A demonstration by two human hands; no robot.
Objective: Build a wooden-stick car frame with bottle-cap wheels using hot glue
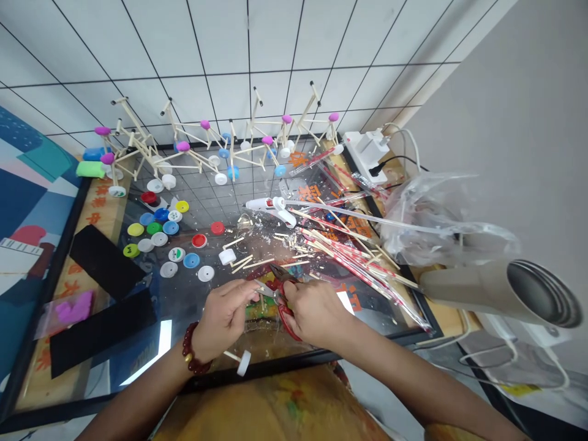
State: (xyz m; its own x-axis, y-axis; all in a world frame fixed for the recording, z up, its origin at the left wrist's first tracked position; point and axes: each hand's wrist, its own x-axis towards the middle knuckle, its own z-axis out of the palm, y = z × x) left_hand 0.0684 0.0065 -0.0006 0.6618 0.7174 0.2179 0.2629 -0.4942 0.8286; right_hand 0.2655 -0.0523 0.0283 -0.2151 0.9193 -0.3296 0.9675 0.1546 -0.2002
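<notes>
My right hand point(315, 309) is closed round the red handles of a pair of scissors point(280, 298), blades pointing left. My left hand point(225, 315), with a dark red bead bracelet, pinches at the blade tips; what its fingers hold is too small to make out. Dark-jawed pliers point(278, 271) show just behind the scissors, partly hidden by my right hand. Below my left hand is a short stick with a white bottle cap point(244, 363); whether the hand touches it I cannot tell. Another white cap with a stick point(226, 256) lies beyond, near cut stick pieces point(243, 264).
A white glue gun point(271, 208) lies mid-table with scraps around it. Wooden sticks in red-white wrappers point(353, 260) spread right. Coloured bottle caps point(171, 228) and black sheets point(105, 263) lie left. Several small stick-built bicycles point(197, 156) line the wall. A power strip point(367, 156) sits back right.
</notes>
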